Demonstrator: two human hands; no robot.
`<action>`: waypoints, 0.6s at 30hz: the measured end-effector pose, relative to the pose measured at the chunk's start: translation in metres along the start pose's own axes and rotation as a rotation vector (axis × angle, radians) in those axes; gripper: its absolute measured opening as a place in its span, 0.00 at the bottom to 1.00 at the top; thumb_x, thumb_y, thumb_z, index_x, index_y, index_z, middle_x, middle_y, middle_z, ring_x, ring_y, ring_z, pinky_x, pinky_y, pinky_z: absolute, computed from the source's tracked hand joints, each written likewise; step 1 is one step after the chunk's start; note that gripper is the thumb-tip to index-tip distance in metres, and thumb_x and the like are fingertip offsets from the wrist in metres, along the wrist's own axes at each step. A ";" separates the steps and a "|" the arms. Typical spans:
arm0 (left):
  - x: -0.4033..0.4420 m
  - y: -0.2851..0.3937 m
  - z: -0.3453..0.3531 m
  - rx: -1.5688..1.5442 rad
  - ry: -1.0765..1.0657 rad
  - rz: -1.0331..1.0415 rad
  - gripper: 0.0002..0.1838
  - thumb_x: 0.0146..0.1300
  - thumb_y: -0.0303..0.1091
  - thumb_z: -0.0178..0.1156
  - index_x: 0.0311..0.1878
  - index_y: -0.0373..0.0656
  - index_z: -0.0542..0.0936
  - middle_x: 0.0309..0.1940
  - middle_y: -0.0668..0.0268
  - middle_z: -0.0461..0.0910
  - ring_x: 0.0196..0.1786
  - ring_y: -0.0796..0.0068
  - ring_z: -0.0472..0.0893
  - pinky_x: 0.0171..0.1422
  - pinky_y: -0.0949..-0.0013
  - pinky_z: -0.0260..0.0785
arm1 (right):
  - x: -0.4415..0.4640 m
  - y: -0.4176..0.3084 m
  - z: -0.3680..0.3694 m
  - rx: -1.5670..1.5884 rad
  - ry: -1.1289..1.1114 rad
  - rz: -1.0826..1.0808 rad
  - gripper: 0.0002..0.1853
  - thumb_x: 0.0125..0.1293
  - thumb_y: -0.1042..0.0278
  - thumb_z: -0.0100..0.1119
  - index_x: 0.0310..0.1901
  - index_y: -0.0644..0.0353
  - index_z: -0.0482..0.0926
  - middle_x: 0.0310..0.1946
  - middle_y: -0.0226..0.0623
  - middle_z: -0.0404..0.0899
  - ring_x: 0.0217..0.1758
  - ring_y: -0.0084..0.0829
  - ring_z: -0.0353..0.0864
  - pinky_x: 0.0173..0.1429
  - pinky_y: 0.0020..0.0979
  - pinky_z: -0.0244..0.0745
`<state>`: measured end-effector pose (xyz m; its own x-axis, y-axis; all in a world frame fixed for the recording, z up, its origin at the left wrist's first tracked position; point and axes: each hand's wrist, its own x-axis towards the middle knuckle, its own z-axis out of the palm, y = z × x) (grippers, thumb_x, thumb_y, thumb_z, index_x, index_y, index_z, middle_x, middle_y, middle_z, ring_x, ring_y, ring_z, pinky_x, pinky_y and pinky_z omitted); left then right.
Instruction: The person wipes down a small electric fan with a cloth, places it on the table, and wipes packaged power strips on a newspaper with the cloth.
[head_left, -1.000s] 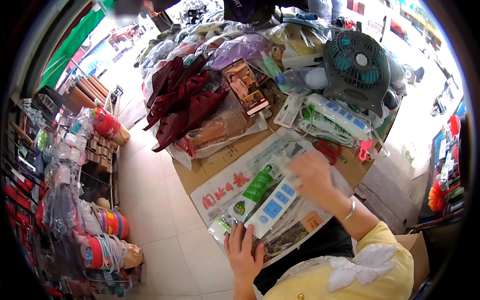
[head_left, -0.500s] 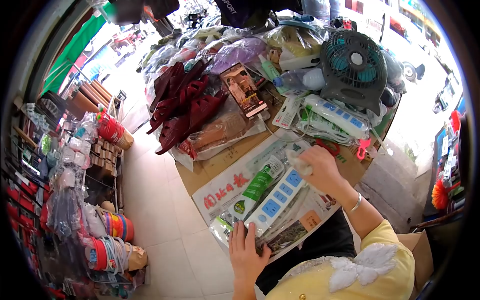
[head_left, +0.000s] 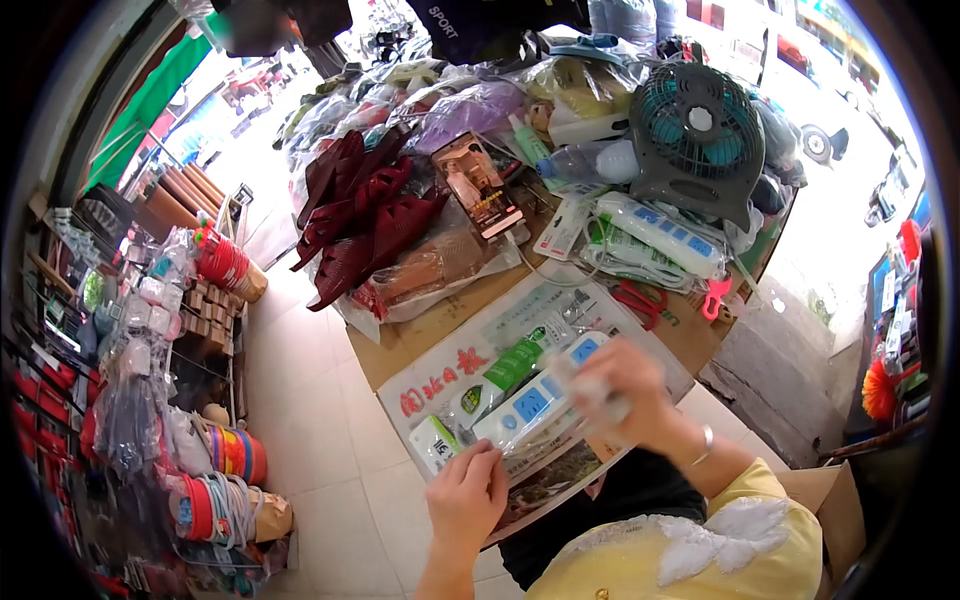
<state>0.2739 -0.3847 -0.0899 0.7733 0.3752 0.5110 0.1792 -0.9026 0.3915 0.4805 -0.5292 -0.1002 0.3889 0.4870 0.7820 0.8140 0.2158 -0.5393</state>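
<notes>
A white power strip with blue sockets (head_left: 532,402) lies in clear plastic packaging with a green label (head_left: 514,366), on a newspaper (head_left: 440,378) spread over cardboard. At the lower left end of the package, my left hand (head_left: 468,492) has its fingers pressed together on the plastic edge. Over the strip's right side, my right hand (head_left: 625,392) is blurred by motion, its fingers curled round a whitish crumpled cloth or wad (head_left: 592,395).
Beyond the newspaper are red scissors (head_left: 640,300), another packaged power strip (head_left: 660,235), a grey fan (head_left: 700,140), a lit phone (head_left: 478,186), dark red sandals (head_left: 375,215) and a plastic bottle (head_left: 590,162). Shelves of goods (head_left: 140,350) stand at the left.
My right hand has moved down toward me with the wad. My left hand's fingers, spread flat before, are now drawn together at the package's edge. The package and newspaper have shifted slightly.
</notes>
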 end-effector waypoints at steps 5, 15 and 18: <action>0.005 0.007 -0.004 -0.013 -0.065 -0.103 0.05 0.54 0.23 0.66 0.35 0.42 0.82 0.36 0.62 0.85 0.35 0.60 0.84 0.39 0.64 0.78 | -0.009 -0.019 0.047 -0.077 -0.282 -0.216 0.20 0.44 0.69 0.71 0.42 0.48 0.77 0.41 0.27 0.78 0.46 0.34 0.78 0.50 0.36 0.71; 0.005 -0.002 -0.025 -0.107 0.012 -0.121 0.05 0.58 0.24 0.64 0.37 0.44 0.82 0.33 0.63 0.85 0.34 0.60 0.84 0.37 0.62 0.78 | -0.007 0.066 -0.041 -0.257 0.114 0.399 0.08 0.56 0.75 0.69 0.37 0.61 0.81 0.32 0.33 0.81 0.34 0.28 0.78 0.41 0.28 0.73; 0.022 0.007 -0.058 -0.110 -0.074 -0.169 0.04 0.59 0.25 0.64 0.37 0.44 0.82 0.32 0.62 0.85 0.31 0.61 0.84 0.34 0.64 0.76 | -0.001 0.046 -0.057 -0.034 0.200 0.585 0.08 0.61 0.74 0.68 0.41 0.64 0.81 0.32 0.28 0.80 0.35 0.19 0.76 0.41 0.22 0.71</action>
<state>0.2570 -0.3707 -0.0320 0.7809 0.4994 0.3752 0.2461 -0.7980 0.5500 0.5423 -0.5674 -0.1082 0.8459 0.3477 0.4045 0.4529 -0.0677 -0.8890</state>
